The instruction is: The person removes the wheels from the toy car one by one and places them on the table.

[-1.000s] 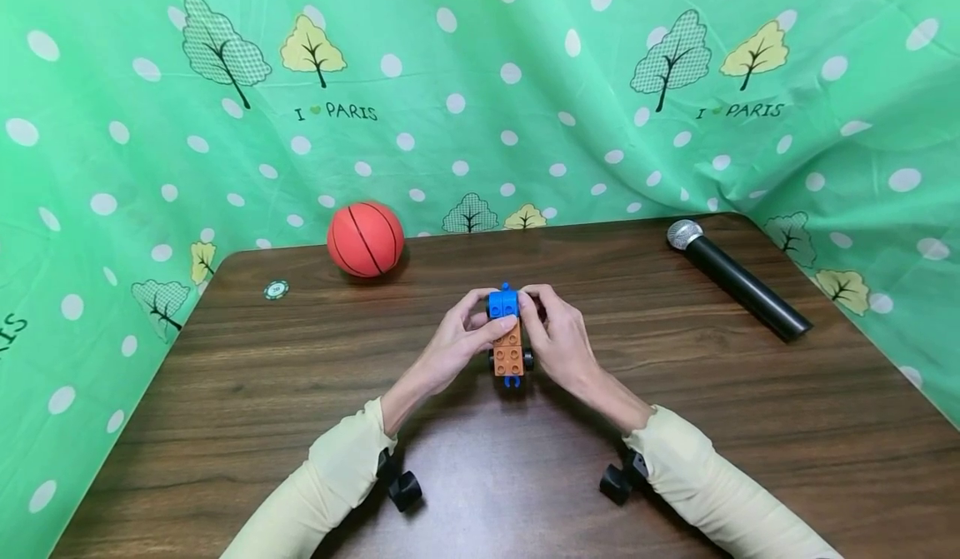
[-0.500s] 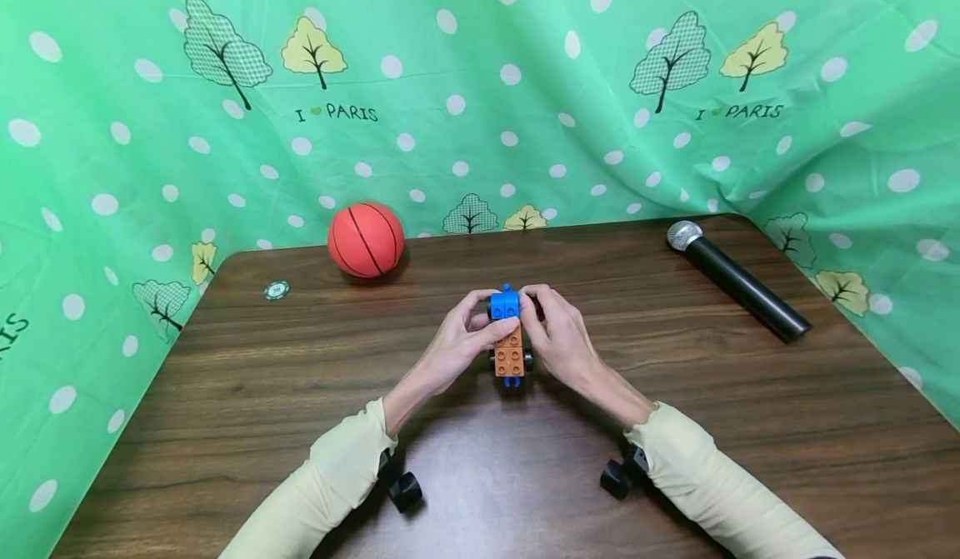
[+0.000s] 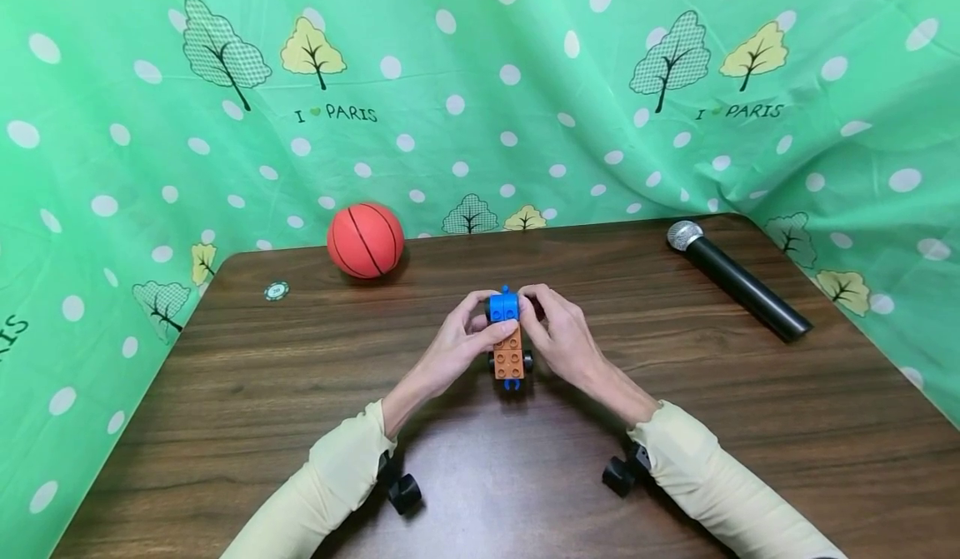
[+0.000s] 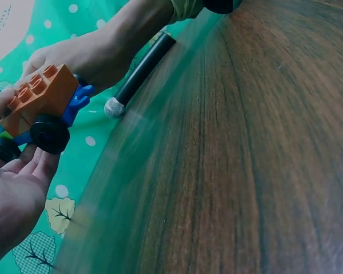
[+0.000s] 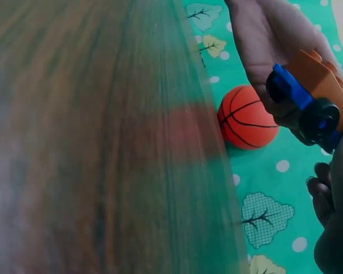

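I see the left hand (image 3: 450, 349) curled round a little toy car (image 3: 508, 352), with its thumb across the top and its fingers going underneath. The right hand (image 3: 564, 341) is bent in on the other side, and its thumb and pointing finger seem to pinch the far end; I can't see all of its fingertips. So both hands look snug on the one toy. The car is in the middle, between the two hands, and it seems lifted up over the table (image 3: 225, 392). It has orange bricks at the near end, a blue block (image 3: 503, 307) at the far end, black wheels on the sides, and a blue hook (image 3: 512, 385) sticking out toward the person. To do this well, I think, the left hand should be the strong holder and keep the car level, while the right fingers do the small, careful work by the blue block. Squeeze softly, because a hard sideways push could pop the bricks apart. It is smart to stay low, so a slip is only a little drop. Past the hands, a red ball (image 3: 365, 240) sits near the back edge on the left, a small round chip (image 3: 277, 291) lies farther left, and a black microphone (image 3: 742, 283) lies on the right, all well apart from the car. Behind hangs a green cloth (image 3: 450, 147) with dots and trees.
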Action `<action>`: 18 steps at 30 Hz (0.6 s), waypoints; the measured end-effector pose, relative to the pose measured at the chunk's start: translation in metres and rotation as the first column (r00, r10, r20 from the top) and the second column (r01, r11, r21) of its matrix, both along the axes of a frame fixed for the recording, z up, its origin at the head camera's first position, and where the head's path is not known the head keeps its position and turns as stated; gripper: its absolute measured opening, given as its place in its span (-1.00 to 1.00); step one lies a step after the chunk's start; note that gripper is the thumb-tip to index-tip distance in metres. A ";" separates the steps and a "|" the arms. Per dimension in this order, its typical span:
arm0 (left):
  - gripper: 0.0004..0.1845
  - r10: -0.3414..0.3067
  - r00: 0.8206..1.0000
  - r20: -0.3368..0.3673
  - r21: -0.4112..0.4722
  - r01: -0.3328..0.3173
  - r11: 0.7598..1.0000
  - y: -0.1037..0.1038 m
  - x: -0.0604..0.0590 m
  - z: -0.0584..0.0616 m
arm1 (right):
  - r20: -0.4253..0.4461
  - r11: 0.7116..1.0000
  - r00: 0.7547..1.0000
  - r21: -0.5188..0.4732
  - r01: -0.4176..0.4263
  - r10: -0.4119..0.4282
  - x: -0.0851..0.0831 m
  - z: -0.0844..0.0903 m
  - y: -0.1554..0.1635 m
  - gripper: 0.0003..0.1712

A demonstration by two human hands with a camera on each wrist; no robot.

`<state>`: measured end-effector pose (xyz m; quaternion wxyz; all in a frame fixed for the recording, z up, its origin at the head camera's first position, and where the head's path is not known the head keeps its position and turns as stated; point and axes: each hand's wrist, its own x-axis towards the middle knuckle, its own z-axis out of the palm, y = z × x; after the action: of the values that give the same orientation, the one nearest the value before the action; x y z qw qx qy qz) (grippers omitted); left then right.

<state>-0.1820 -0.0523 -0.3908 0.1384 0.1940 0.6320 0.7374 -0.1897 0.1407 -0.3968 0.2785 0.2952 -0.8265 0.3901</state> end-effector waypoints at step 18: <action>-0.51 0.001 0.999 -0.040 -0.004 -0.001 1.000 -0.001 0.000 -0.002 | -0.080 0.998 0.997 0.058 -0.013 0.017 -0.002 0.003 0.001 -0.88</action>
<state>-0.1819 -0.0537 -0.3931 0.1259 0.2083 0.6362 0.7321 -0.1921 0.1417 -0.3943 0.3001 0.3248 -0.8233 0.3559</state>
